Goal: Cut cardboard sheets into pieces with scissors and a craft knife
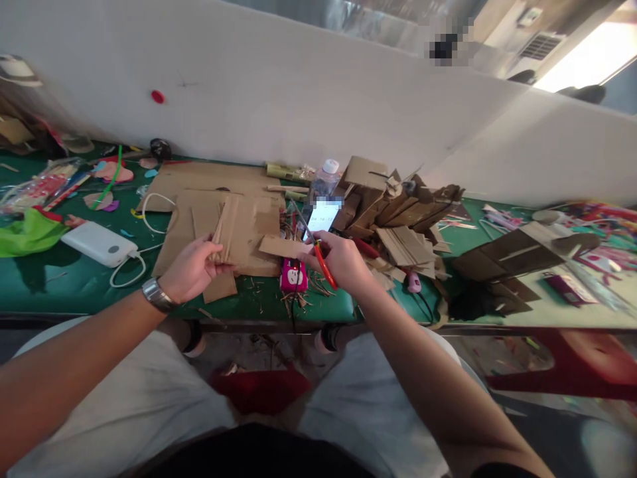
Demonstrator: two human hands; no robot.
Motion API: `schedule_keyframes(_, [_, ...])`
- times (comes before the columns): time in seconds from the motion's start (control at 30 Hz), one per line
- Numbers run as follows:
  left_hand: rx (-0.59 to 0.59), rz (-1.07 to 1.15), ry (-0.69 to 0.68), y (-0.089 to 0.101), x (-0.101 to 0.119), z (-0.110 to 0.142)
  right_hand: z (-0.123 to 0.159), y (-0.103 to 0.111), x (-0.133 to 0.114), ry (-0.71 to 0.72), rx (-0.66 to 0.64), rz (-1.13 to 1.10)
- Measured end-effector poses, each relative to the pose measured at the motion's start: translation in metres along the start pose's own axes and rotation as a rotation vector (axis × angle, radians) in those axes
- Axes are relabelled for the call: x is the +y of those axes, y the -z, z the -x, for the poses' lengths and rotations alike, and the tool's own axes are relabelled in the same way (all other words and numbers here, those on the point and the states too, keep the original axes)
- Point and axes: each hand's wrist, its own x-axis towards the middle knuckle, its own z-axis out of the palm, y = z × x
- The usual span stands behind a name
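Apparently midway | left hand: fingers pinching cardboard strips, left of centre | right hand: closed around orange-handled tool | done: small pieces stacked right | likely left: larger sheets, far left

Craft workshop, with cardboard pieces across a green worktable

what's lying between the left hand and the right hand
The head view shows a cardboard strip there, reaching the right hand, and part of a larger cardboard sheet nearer the left hand. A pink box sits on the strip's near side.
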Motion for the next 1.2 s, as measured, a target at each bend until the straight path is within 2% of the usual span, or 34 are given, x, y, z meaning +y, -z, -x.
schedule_keyframes(0.07, [-0.004, 0.045, 0.041, -0.001, -0.002, 0.001, -0.007, 0.005, 0.010, 0.019, -0.024, 0.102])
schedule_keyframes(0.17, [-0.090, 0.076, 0.088, 0.000, -0.003, 0.003, -0.013, 0.007, 0.030, 0.014, -0.073, 0.103])
schedule_keyframes(0.3, [-0.158, 0.013, 0.039, -0.001, -0.003, 0.003, -0.012, -0.001, 0.052, -0.014, -0.112, 0.087])
schedule_keyframes(0.43, [-0.145, -0.059, 0.052, -0.005, -0.007, 0.000, -0.010, -0.007, 0.058, -0.003, -0.135, 0.277])
schedule_keyframes(0.53, [-0.147, -0.058, 0.089, -0.006, -0.012, -0.001, -0.010, -0.011, 0.060, 0.031, -0.148, 0.294])
schedule_keyframes(0.7, [-0.173, 0.010, 0.123, -0.008, -0.018, -0.002, -0.015, -0.024, 0.069, 0.096, -0.073, 0.261])
schedule_keyframes(0.8, [-0.145, 0.048, 0.158, -0.009, -0.020, -0.002, -0.020, -0.029, 0.073, 0.141, 0.001, 0.224])
schedule_keyframes(0.9, [-0.089, 0.076, 0.217, -0.009, -0.019, -0.002, -0.023, -0.024, 0.073, 0.166, 0.119, 0.187])
schedule_keyframes(0.97, [-0.094, 0.089, 0.252, -0.008, -0.018, -0.001, -0.023, -0.017, 0.069, 0.216, 0.218, 0.141])
schedule_keyframes(1.07, [-0.166, 0.087, 0.308, -0.004, -0.017, 0.000, -0.016, -0.006, 0.056, 0.348, 0.331, 0.004])
schedule_keyframes(1.2, [-0.315, -0.009, 0.342, -0.003, -0.022, 0.002, -0.002, -0.004, 0.035, 0.389, 0.290, -0.175])
